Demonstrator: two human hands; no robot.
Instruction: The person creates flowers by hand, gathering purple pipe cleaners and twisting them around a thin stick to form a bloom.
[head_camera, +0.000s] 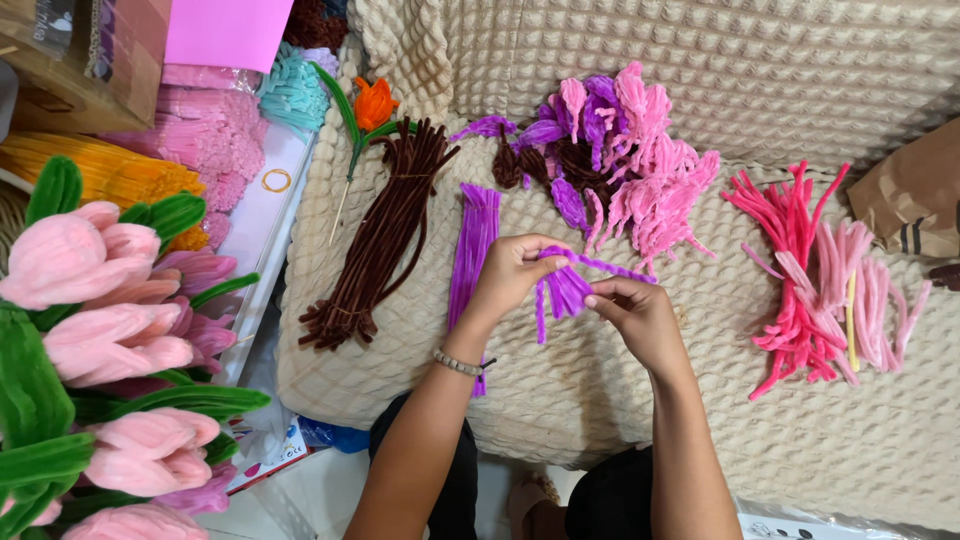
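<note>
Head view: both hands at frame centre.
Left hand (512, 272): pinches purple pipe-cleaner bundle (563, 290) top.
Right hand (632, 312): pinches its loose strand.
Handling: light, soft, bendable; grip the fold.

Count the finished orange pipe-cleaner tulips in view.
1. The single orange pipe-cleaner tulip with a green stem lies at the top of the cream quilted cushion, beside the brown pipe-cleaner bundle. Others may be hidden among the supplies at left.
</note>
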